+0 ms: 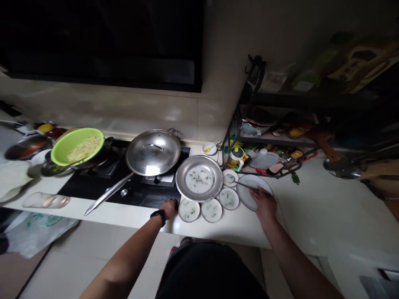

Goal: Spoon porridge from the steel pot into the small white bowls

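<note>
My right hand is closed on the handle of a ladle. The ladle's bowl rests over a small dish with pale liquid. Beneath the hand and handle lies a ribbed plate. Three more small dishes, the right dish, the middle dish and the left dish, hold whitish liquid with green bits. Behind them, a wide steel basin contains similar liquid. My left hand is at the stove's front right corner, fingers curled; what they grip is hidden.
A lidded wok sits on the black stove, its long handle reaching past the front edge. To the left are a green bowl of pale shreds and a clear glass on its side. A rack of condiments stands right.
</note>
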The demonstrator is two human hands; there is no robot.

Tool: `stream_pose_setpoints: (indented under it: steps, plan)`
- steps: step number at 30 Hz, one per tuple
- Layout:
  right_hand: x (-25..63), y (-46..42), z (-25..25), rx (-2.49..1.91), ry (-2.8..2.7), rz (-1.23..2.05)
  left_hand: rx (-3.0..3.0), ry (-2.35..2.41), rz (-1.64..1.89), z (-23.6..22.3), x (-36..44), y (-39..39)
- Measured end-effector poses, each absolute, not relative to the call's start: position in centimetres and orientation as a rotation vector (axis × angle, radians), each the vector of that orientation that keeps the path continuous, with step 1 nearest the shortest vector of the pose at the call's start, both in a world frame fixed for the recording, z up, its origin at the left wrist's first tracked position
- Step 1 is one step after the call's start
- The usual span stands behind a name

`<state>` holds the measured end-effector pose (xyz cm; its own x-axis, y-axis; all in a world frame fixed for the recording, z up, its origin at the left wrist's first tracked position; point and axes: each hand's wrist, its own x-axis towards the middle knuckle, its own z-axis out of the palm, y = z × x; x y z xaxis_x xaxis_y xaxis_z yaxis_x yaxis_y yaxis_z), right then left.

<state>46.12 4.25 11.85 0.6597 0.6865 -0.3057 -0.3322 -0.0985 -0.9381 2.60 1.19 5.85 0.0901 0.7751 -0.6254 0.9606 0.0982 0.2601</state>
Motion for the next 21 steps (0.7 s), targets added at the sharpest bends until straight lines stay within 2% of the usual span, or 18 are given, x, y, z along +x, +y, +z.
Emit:
stream_pose_setpoints:
  steps: [10, 21]
  plan:
    - [45.7, 4.3, 16.4, -1.426, -0.453, 0.862, 1.714, 1.734, -0.351, 5.6, 2.6, 1.1]
    - [38.3, 5.2, 13.8, -1.505, -0.662, 1.114, 1.738, 1.722, -0.334, 4.0, 2.1, 1.1]
